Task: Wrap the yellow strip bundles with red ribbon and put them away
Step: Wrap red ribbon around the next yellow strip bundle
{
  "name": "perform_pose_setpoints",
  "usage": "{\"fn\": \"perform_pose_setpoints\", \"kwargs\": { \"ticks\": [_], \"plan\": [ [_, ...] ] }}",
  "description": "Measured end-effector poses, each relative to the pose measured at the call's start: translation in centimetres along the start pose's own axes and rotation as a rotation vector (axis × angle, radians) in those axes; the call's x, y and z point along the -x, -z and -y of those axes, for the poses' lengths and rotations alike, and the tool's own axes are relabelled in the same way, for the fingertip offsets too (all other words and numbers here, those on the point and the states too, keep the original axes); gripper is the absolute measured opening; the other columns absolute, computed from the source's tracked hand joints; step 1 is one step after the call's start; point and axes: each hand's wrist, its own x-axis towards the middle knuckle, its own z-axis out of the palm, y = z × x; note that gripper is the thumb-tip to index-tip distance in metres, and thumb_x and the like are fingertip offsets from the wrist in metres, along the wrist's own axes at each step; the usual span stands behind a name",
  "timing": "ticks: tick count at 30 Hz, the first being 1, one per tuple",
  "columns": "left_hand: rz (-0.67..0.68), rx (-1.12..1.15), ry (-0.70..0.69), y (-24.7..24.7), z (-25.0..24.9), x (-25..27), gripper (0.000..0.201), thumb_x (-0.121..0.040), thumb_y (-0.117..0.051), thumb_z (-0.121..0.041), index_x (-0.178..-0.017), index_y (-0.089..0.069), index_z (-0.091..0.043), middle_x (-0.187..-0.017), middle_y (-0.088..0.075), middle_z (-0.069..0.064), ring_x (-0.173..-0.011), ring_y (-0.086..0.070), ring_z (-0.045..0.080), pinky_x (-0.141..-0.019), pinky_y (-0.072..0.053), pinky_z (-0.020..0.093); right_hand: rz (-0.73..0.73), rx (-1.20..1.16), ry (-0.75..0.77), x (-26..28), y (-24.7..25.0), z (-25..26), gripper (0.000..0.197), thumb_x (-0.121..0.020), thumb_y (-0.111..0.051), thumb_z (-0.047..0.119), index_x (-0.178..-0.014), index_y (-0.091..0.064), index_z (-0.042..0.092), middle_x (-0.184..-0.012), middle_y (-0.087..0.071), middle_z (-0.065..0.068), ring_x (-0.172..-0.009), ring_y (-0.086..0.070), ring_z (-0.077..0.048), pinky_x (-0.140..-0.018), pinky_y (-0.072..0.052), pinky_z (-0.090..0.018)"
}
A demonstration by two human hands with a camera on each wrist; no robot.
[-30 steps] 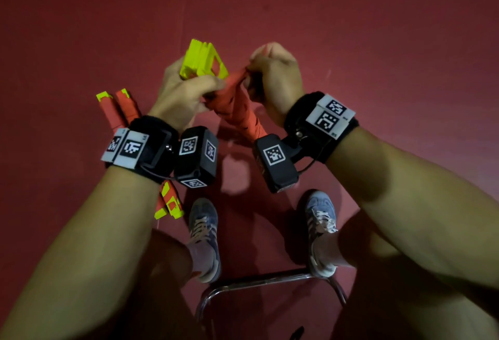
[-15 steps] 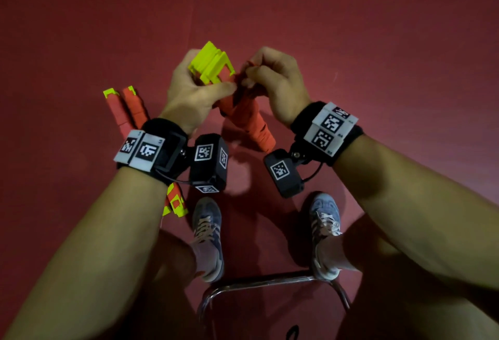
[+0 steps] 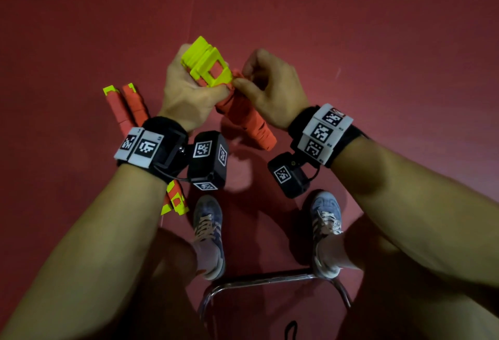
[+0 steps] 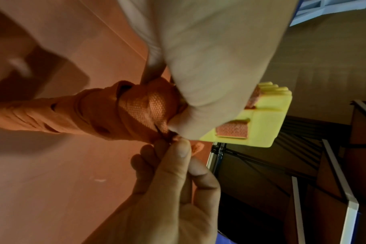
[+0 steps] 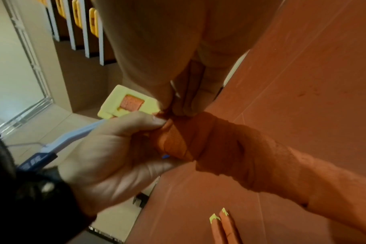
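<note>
By the left shoe [image 3: 209,231], two wrapped bundles [image 3: 132,107] lie side by side on the red floor [image 3: 378,42]. Further out, in mid-air, the left hand [image 3: 189,96] grips the current bundle [image 3: 243,121] just below its bare yellow end [image 3: 206,65], its fingers curled round the red ribbon [image 4: 153,107]. The right hand [image 3: 272,91] pinches the ribbon's loose tail [image 4: 196,147] against the last turn. The wrapping looks nearly done. Next, the tail likely needs tucking in tight, then the bundle can join the others.

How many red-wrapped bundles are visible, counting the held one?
3. The held bundle is in the left hand and right hand; an outer floor bundle and inner floor bundle lie adjacent, partly under the left wrist. Others may be hidden.
</note>
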Motion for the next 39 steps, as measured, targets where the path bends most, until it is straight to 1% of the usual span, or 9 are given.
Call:
{"fn": "perform_pose_setpoints", "kwargs": {
  "ticks": [7, 12, 16, 20, 23, 27, 30, 35, 39],
  "plan": [
    [0.003, 0.027, 0.013, 0.0, 0.1, -0.1, 0.043, -0.065, -0.075, 0.007, -0.099, -0.054, 0.023, -0.084, -0.060, 0.019, -0.072, -0.056, 0.023, -0.067, -0.047, 0.037, 0.085, 0.043, 0.078, 1.0, -0.5, -0.3, 0.007, -0.091, -0.062, 0.016, -0.092, -0.065, 0.010, -0.075, -0.067, 0.002, -0.065, -0.057, -0.019, -0.065, -0.045, -0.036],
    [0.018, 0.042, 0.056, -0.3, -0.2, 0.2, 0.049, -0.069, -0.073, 0.005, -0.111, -0.054, 0.021, -0.094, -0.062, 0.018, -0.080, -0.060, 0.019, -0.073, -0.051, 0.031, 0.047, -0.091, -0.120, 1.1, -1.2, -0.7, 0.033, -0.089, -0.064, 0.013, -0.118, -0.050, 0.006, -0.065, -0.060, 0.011, -0.055, -0.052, -0.002, -0.058, -0.040, -0.022],
    [0.118, 0.118, 0.106, -0.7, 0.0, 0.7, 0.057, -0.064, -0.064, 0.013, -0.113, -0.050, -0.012, -0.091, -0.061, 0.004, -0.083, -0.056, 0.017, -0.076, -0.047, 0.033, 0.052, -0.061, -0.184, 0.1, -0.8, -1.0, 0.016, -0.086, -0.068, 0.021, -0.098, -0.057, 0.021, -0.067, -0.058, 0.014, -0.059, -0.053, -0.004, -0.059, -0.040, -0.023],
    [0.099, 0.194, 0.199, -1.9, 0.0, 0.8, 0.045, -0.069, -0.062, 0.006, -0.105, -0.050, -0.019, -0.074, -0.068, -0.016, -0.075, -0.062, 0.004, -0.075, -0.050, 0.025, 0.014, -0.005, -0.177, -0.3, 0.1, -0.9, 0.016, -0.087, -0.068, 0.026, -0.101, -0.072, 0.017, -0.076, -0.062, 0.012, -0.069, -0.055, -0.006, -0.063, -0.039, -0.019],
    [0.053, 0.252, 0.238, -2.5, -0.6, 0.9, 0.040, -0.077, -0.061, 0.006, -0.108, -0.051, -0.019, -0.079, -0.067, -0.013, -0.071, -0.063, 0.001, -0.067, -0.050, 0.020, 0.012, 0.059, -0.161, -0.1, 0.4, -0.6, 0.016, -0.092, -0.067, 0.025, -0.103, -0.074, 0.016, -0.079, -0.062, 0.011, -0.073, -0.054, -0.005, -0.061, -0.036, -0.015],
    [-0.023, 0.377, 0.272, -3.8, -1.2, 1.5, 0.049, -0.069, -0.055, -0.003, -0.114, -0.049, -0.022, -0.086, -0.058, 0.001, -0.065, -0.057, 0.006, -0.061, -0.048, 0.028, -0.036, 0.086, -0.129, -0.1, 0.9, -0.4, 0.017, -0.091, -0.068, 0.027, -0.101, -0.079, 0.017, -0.085, -0.060, 0.006, -0.077, -0.052, -0.005, -0.070, -0.034, -0.017],
    [-0.084, 0.412, 0.286, -4.7, -1.3, 1.5, 0.052, -0.071, -0.049, 0.006, -0.116, -0.051, -0.020, -0.079, -0.060, -0.003, -0.061, -0.057, 0.007, -0.060, -0.046, 0.026, -0.090, 0.107, -0.129, 0.0, 1.2, -0.3, 0.015, -0.090, -0.069, 0.026, -0.099, -0.079, 0.019, -0.084, -0.067, 0.006, -0.074, -0.057, -0.003, -0.067, -0.038, -0.012],
    [-0.142, 0.480, 0.332, -6.2, -2.2, 1.3, 0.062, -0.075, -0.029, 0.024, -0.108, -0.061, -0.018, -0.072, -0.070, -0.005, -0.065, -0.068, 0.008, -0.063, -0.054, 0.027, -0.198, 0.023, 0.027, 1.5, 0.5, 0.1, 0.013, -0.080, -0.068, 0.009, -0.093, -0.066, 0.004, -0.071, -0.065, 0.003, -0.064, -0.060, -0.018, -0.063, -0.049, -0.032],
    [-0.128, 0.450, 0.333, -6.8, -2.6, 1.3, 0.061, -0.072, -0.029, 0.024, -0.101, -0.062, -0.017, -0.072, -0.066, -0.001, -0.066, -0.065, 0.013, -0.059, -0.052, 0.026, -0.202, 0.164, 0.227, 1.4, 0.7, -0.9, 0.009, -0.075, -0.069, 0.003, -0.084, -0.070, 0.002, -0.076, -0.064, -0.012, -0.065, -0.060, -0.031, -0.062, -0.043, -0.034]
  ]
}}
